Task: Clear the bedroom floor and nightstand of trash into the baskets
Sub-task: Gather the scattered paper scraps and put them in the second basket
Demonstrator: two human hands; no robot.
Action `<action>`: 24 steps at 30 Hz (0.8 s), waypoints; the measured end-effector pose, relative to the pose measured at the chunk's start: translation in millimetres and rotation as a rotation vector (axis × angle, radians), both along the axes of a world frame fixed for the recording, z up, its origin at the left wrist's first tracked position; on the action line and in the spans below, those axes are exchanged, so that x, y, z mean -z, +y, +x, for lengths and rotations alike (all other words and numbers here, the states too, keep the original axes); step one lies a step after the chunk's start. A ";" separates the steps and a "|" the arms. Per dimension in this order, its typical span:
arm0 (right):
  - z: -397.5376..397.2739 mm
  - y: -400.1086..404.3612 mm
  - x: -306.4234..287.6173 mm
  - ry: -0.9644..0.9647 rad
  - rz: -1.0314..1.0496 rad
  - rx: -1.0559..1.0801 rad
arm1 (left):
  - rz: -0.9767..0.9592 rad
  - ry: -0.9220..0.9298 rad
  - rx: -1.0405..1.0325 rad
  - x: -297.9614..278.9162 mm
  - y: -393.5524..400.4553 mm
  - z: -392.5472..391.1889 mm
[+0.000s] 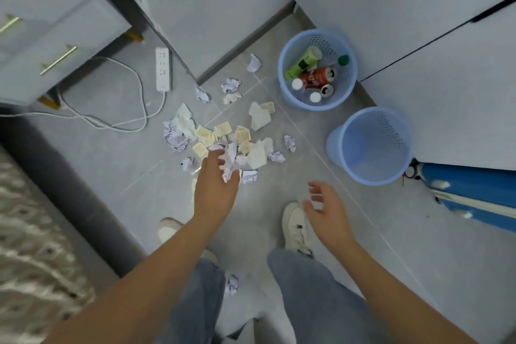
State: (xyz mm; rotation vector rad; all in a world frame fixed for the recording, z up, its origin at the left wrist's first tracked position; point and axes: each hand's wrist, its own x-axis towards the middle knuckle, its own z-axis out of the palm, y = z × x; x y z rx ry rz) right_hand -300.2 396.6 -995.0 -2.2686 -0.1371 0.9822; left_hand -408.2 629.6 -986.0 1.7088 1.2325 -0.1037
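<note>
A heap of crumpled paper balls, white tissues and small cream squares (223, 137) covers the grey floor in the middle. My left hand (216, 184) reaches down over the near edge of the heap, fingers spread among crumpled paper, holding nothing that I can make out. My right hand (326, 209) hovers open above the bare floor, to the right of the heap. One blue basket (284, 64) at the back holds cans and bottles. A second blue basket (371, 173), nearer and to the right, looks empty. A single paper ball (231, 283) lies between my legs.
A white power strip (162, 68) and its looping cable (134, 109) lie at the left near a grey nightstand (55, 36) with brass handles. A bed edge (42, 232) runs along the left. A blue case (474, 193) lies at the right by the wardrobe.
</note>
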 end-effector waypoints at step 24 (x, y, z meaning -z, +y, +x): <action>122.0 49.7 259.7 -0.178 -0.279 -0.918 | 0.202 0.241 -0.065 240.1 -150.4 21.4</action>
